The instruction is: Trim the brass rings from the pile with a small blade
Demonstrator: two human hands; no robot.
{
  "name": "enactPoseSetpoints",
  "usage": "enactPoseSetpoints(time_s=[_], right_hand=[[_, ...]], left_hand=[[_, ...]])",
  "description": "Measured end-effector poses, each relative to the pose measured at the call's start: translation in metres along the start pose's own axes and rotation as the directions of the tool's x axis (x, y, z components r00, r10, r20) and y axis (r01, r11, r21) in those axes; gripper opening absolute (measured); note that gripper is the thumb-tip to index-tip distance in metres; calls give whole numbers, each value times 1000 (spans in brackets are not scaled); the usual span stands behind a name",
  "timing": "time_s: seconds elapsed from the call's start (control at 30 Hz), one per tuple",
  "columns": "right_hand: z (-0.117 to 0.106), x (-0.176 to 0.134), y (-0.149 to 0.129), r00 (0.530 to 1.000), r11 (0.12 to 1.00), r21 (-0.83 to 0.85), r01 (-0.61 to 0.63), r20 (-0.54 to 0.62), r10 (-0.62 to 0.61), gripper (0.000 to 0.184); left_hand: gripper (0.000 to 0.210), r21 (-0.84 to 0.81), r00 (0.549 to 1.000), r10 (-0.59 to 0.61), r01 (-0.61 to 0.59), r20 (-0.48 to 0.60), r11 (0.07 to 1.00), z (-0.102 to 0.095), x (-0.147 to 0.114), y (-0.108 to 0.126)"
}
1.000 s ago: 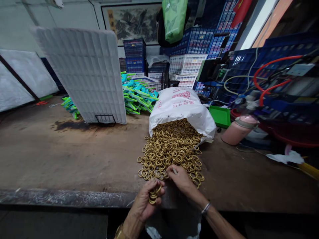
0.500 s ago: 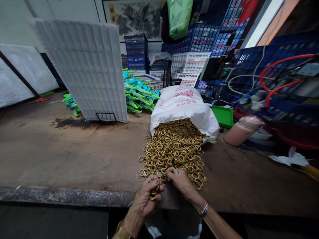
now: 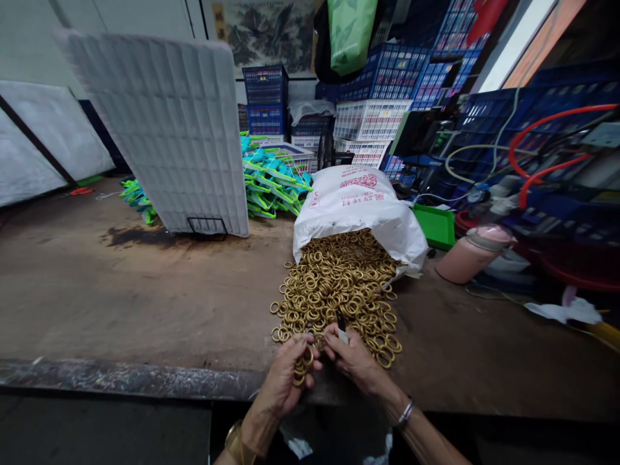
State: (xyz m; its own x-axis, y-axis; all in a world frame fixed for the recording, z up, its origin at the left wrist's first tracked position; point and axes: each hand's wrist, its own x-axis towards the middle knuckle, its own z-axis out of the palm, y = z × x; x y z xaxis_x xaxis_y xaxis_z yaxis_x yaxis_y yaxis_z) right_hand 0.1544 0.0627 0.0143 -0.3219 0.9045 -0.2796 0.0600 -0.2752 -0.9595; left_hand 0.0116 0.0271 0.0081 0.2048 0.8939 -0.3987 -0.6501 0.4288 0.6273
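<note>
Several gold rings [image 3: 301, 373] are in my left hand [image 3: 287, 369], its fingers curled around them near the table's front edge. Close beside it, my right hand [image 3: 352, 355] is closed on a slim tool [image 3: 342, 329] with a black end and a pale part; its exact kind I cannot make out. The two hands' fingertips nearly meet in front of a heap of gold rings [image 3: 339, 284]. That heap spills from the open mouth of a white sack [image 3: 339, 197] with red print, lying on the brown table [image 3: 145, 303].
A white ribbed panel [image 3: 169, 135] stands upright in a black wire holder at left. Behind it lie green and blue plastic pieces [image 3: 274, 181]. A pink bottle [image 3: 475, 252] and a green tray [image 3: 434, 226] are at right. Stacked crates [image 3: 372, 119] fill the back.
My left hand has turned slightly, its fingertips moving towards my right hand. The tool in my right hand now stands more upright, showing more of its black end.
</note>
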Motion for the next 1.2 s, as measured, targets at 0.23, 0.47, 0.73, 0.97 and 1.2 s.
enactPoseSetpoints(time_s=[0.23, 0.47, 0.73, 0.97, 1.2], right_hand=[[0, -3, -6, 995, 999, 40, -20, 94, 16, 31], [4, 0, -2, 1000, 998, -57, 14, 14, -13, 30], [9, 3, 2, 986, 942, -319, 108, -84, -142, 26], [11, 2, 3, 989, 941, -323, 102, -67, -130, 24], [7, 6, 10, 990, 958, -260, 118, -49, -135, 26]], left_hand=[[30, 28, 999, 16, -15, -48, 1000, 0, 1, -4], [27, 30, 1000, -7, 6, 16, 1000, 2, 0, -6], [32, 104, 1000, 20, -21, 9, 994, 9, -4, -6], [27, 164, 1000, 27, -28, 10, 986, 6, -5, -8], [24, 171, 999, -9, 1, 45, 985, 9, -8, -2]])
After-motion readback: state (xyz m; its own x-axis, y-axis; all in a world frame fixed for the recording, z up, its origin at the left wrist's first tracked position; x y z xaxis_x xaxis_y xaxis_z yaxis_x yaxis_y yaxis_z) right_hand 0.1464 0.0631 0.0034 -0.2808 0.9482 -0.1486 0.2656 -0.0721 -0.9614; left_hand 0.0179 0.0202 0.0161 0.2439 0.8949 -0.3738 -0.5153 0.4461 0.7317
